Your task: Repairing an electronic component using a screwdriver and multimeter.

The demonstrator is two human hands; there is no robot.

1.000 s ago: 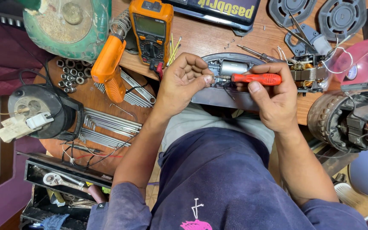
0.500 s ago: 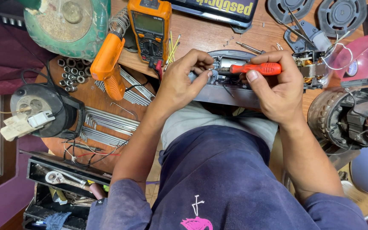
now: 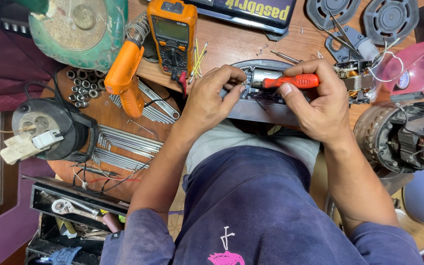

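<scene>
My right hand (image 3: 315, 103) grips a red-handled screwdriver (image 3: 290, 81), held level with its tip pointing left into a grey opened appliance housing (image 3: 266, 105) at the table's near edge. A small silver motor (image 3: 265, 74) sits inside the housing. My left hand (image 3: 212, 98) rests on the housing's left end, its fingertips pinched at the spot where the screwdriver tip meets the parts. Whatever the fingertips pinch is too small to make out.
An orange multimeter (image 3: 172, 32) and an orange soldering gun (image 3: 126, 76) lie to the left. Sockets (image 3: 82, 88) and flat wrenches (image 3: 123, 145) cover a round board. A motor stator (image 3: 403, 135), pink cover (image 3: 418, 66), grey fan guards (image 3: 357, 12) and an open toolbox (image 3: 69, 211) surround me.
Both hands have shifted slightly up the table with the screwdriver. The left fingers have closed tighter around the screwdriver tip on the housing.
</scene>
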